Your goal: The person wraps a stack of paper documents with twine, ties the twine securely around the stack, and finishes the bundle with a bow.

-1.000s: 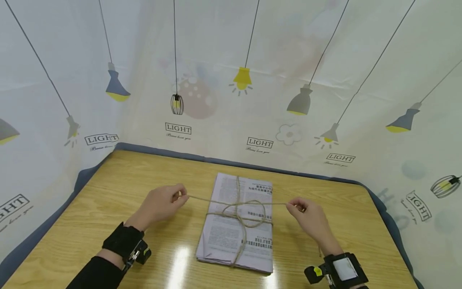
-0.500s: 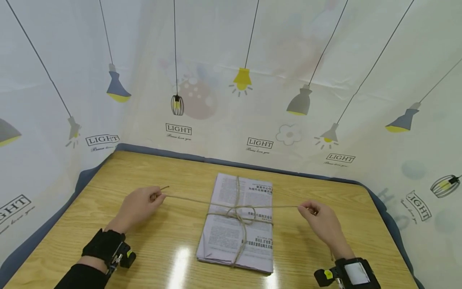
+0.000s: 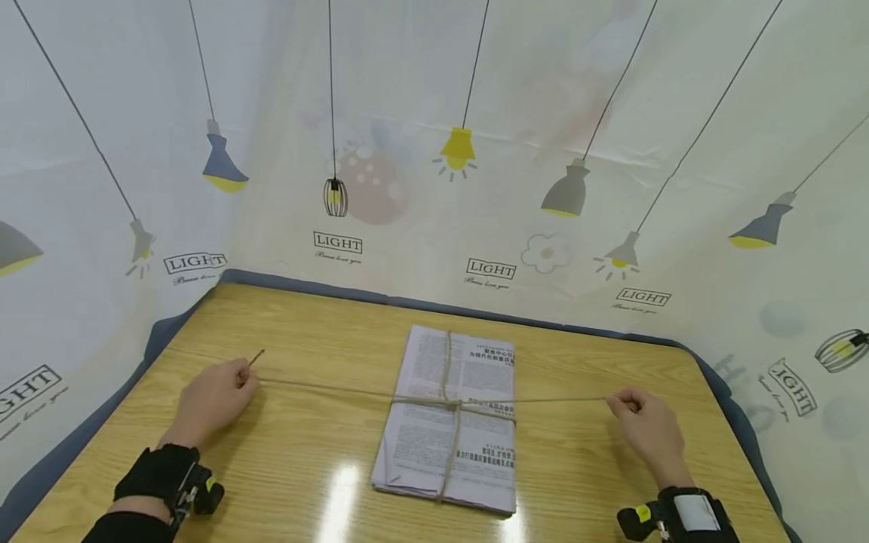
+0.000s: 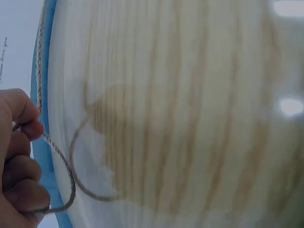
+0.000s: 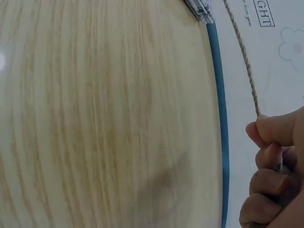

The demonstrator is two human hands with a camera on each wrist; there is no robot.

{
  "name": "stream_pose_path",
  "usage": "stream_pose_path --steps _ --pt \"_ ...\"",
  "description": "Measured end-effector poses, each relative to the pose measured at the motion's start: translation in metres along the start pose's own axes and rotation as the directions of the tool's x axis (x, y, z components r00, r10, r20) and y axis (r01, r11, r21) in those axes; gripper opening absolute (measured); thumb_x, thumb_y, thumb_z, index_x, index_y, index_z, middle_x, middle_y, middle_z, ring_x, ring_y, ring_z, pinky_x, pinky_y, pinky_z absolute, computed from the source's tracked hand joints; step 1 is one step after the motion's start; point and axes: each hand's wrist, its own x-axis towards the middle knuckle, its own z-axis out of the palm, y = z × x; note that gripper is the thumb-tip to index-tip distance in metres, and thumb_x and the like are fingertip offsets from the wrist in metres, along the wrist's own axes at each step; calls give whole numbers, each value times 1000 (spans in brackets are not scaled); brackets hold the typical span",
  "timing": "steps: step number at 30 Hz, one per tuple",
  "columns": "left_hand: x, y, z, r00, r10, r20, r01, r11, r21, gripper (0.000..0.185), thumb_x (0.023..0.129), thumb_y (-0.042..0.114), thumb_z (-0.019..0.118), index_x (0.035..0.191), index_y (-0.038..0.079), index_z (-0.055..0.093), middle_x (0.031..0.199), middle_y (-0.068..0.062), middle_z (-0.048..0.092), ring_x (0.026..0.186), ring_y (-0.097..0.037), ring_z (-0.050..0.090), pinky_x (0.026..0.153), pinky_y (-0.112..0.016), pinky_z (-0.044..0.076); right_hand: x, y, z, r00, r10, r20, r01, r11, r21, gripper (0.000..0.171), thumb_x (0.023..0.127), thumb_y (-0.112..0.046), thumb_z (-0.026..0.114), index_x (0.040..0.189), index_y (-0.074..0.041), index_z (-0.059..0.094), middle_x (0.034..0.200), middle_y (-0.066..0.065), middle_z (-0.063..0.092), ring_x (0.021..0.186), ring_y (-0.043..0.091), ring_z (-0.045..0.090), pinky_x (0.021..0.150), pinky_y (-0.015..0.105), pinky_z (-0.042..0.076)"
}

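Note:
A stack of folded newspapers [image 3: 421,445] lies on the table, bound crosswise with twine [image 3: 447,452] that meets in a knot [image 3: 455,405] near its middle. Out to the left, my left hand [image 3: 213,400] pinches one twine end between thumb and forefinger. In the left wrist view, a slack loop of twine [image 4: 71,178] hangs beside the curled fingers [image 4: 23,171]. My right hand [image 3: 648,430] pinches the other end on the right. Both strands run nearly straight from the knot to the hands. The stack's corner [image 5: 202,10] shows at the top of the right wrist view.
The wooden table [image 3: 305,332] has a blue-grey edging [image 3: 407,302] along its back. Behind it hangs a pale cloth [image 3: 421,98] printed with lamps. A black wrist strap with a small camera [image 3: 204,490] sits on each wrist.
Both hands have moved apart, the left one farther left and the right one farther right. The loose loops over the newspapers have drawn down into a small knot.

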Motion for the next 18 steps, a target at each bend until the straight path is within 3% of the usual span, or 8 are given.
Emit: stream_pose_path --steps 5,10,14,16,18 --pt "-3 4 5 999 -54 -9 54 998 13 23 91 16 51 70 12 45 59 0 37 51 -16 35 49 -29 24 2 5 6 999 -5 -40 5 1000 6 33 100 -32 54 107 -2 65 87 10 64 69 18 52 60 30 38" --pt "-2 15 14 998 -68 5 68 998 18 24 97 27 52 79 11 55 60 -2 46 52 -17 41 49 -30 28 4 5 16 996 -75 42 78 994 -71 36 100 -33 52 117 -3 62 104 18 66 89 31 60 77 44 43" --pt "4 30 20 999 -41 -30 42 999 15 32 98 31 51 113 5 60 89 -17 65 70 -31 60 57 -43 45 -2 -8 25 986 -158 51 164 978 -129 38 97 -28 56 127 -5 59 127 22 61 115 43 56 89 62 36" --pt "9 41 24 999 -12 -45 12 1000 14 39 98 28 51 128 4 54 113 -23 62 91 -40 62 72 -54 48 -6 -20 29 972 -235 17 236 964 -125 34 95 -23 59 124 -5 62 124 22 64 113 42 59 90 61 40" --pt "14 55 27 998 41 -55 -40 999 19 42 96 24 54 133 5 52 125 -25 58 108 -45 58 84 -61 45 -11 -37 33 956 -293 18 294 951 -100 27 95 -20 62 117 -6 66 113 17 68 105 36 63 88 55 45"
